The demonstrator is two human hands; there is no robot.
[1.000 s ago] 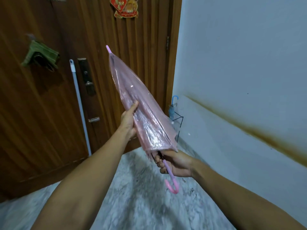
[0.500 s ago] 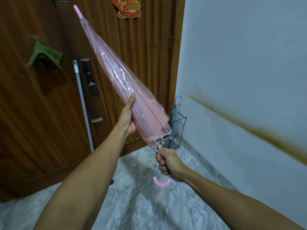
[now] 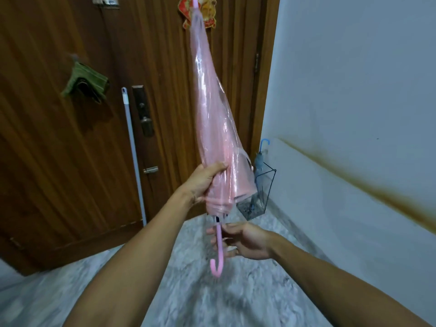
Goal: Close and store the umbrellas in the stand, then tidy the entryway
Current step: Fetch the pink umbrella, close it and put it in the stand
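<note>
umbrella: closed, near upright — tip up, hook down
left hand: clamped on the canopy's lower end
right hand: fingers loose beside the handle
stand: further right, by the wall — right hand is nearer

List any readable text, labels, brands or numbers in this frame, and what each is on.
No text can be read anywhere.
Red and gold paper decoration on the wooden door: any characters are blurred and partly hidden behind the pink transparent umbrella.
Small pale plate at the door's top edge: marks too small and blurred to read.
</note>
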